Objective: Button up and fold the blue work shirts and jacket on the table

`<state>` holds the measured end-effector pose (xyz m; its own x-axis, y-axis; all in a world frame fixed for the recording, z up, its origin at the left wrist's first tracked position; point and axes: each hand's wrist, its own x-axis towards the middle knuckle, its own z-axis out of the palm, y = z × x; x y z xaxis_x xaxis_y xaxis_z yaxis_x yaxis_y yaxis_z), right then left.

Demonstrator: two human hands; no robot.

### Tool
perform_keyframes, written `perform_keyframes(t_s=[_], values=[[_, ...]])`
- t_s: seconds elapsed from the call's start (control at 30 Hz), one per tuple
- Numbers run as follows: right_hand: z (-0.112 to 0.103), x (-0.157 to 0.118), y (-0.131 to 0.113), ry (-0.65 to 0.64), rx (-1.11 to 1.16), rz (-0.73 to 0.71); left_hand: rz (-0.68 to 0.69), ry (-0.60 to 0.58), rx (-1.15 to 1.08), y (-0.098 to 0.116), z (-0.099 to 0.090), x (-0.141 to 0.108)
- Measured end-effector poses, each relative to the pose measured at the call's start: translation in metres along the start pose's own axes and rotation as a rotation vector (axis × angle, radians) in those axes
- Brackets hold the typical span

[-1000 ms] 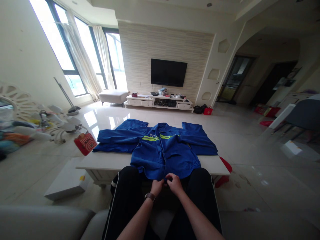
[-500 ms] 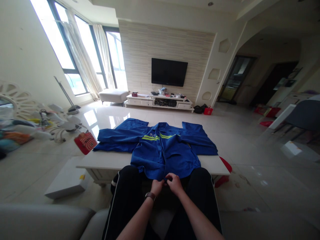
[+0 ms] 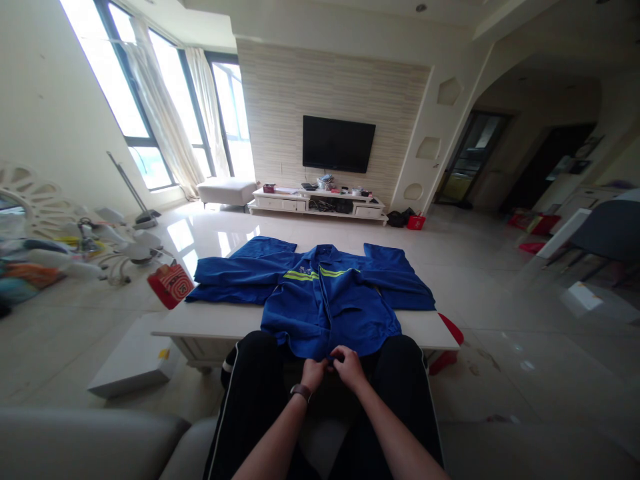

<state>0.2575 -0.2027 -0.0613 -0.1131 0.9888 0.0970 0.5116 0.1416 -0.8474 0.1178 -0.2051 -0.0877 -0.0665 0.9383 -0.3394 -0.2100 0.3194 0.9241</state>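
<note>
A blue jacket [image 3: 300,317] with yellow-green stripes across the chest lies front up on a low white table [image 3: 215,324]. Its sleeves spread out to both sides and its collar points away from me. The hem hangs over the near edge, between my knees. My left hand [image 3: 313,375], with a brown watch on the wrist, pinches the bottom of the jacket's front opening. Right beside it, my right hand [image 3: 349,369] has thumb and finger closed on the same hem. The small spot between my fingertips is mostly hidden.
A white box [image 3: 133,363] sits on the floor left of the table, near a red patterned bag [image 3: 171,285]. Something red [image 3: 449,343] shows at the table's right end. Across the room stands a low TV cabinet [image 3: 280,202]. A grey sofa [image 3: 90,443] is close on my left.
Almost nothing differs. Both hands stay at the jacket's hem, with at most a slight shift of the fingers.
</note>
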Motion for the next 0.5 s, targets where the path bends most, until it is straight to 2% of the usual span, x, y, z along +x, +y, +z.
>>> perform_keyframes(t_s=[0.27,0.5], values=[[0.0002,-0.0005,-0.0023,0.001,0.004,0.008,0.080,-0.028,0.103,0.0009,-0.0034,-0.0009],[0.0017,-0.0003,-0.0004,0.016,0.011,-0.001,0.065,-0.012,0.114,0.0041,-0.0015,-0.0023]])
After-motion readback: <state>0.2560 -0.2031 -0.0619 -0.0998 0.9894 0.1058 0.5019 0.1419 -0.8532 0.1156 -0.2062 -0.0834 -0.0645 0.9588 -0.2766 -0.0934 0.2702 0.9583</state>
